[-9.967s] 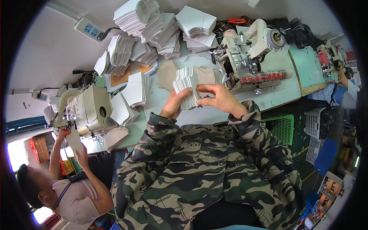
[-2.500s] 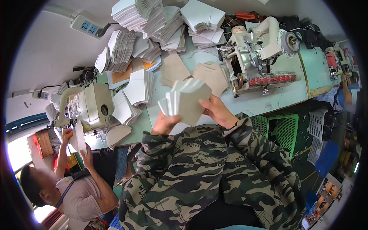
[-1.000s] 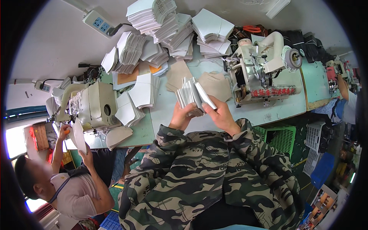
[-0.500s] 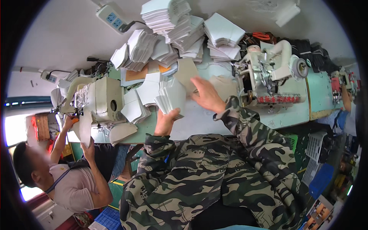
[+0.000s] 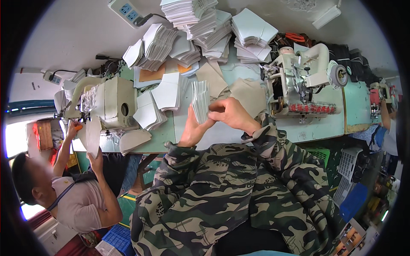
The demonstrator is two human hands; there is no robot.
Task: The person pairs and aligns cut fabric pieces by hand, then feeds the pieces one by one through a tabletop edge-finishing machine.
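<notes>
A small stack of white cut pieces point(image 5: 200, 97) stands on edge between my hands, its layered edges toward me. My left hand point(image 5: 195, 130) is closed round its lower part. My right hand point(image 5: 234, 114) meets the stack at its lower right edge, thumb and fingers pinched on it. Just left of the held stack lie more white cut pieces point(image 5: 166, 91) in a fanned pile, and another white pile point(image 5: 148, 112) sits beside them. Beyond my right hand are flat beige pieces point(image 5: 247, 96), with further beige pieces point(image 5: 212, 77) behind the held stack.
Tall white piles point(image 5: 188, 17) crowd the back of the table point(image 5: 316, 133). One sewing machine point(image 5: 294, 77) stands at right, another machine point(image 5: 112, 106) at left. A co-worker point(image 5: 81, 196) at left holds a pale piece point(image 5: 90, 135) at that machine. A power strip point(image 5: 126, 10) hangs on the wall.
My left hand has turned the stack upright, its edges now facing me. My right hand has moved from the beige pieces down to the stack and now grips it.
</notes>
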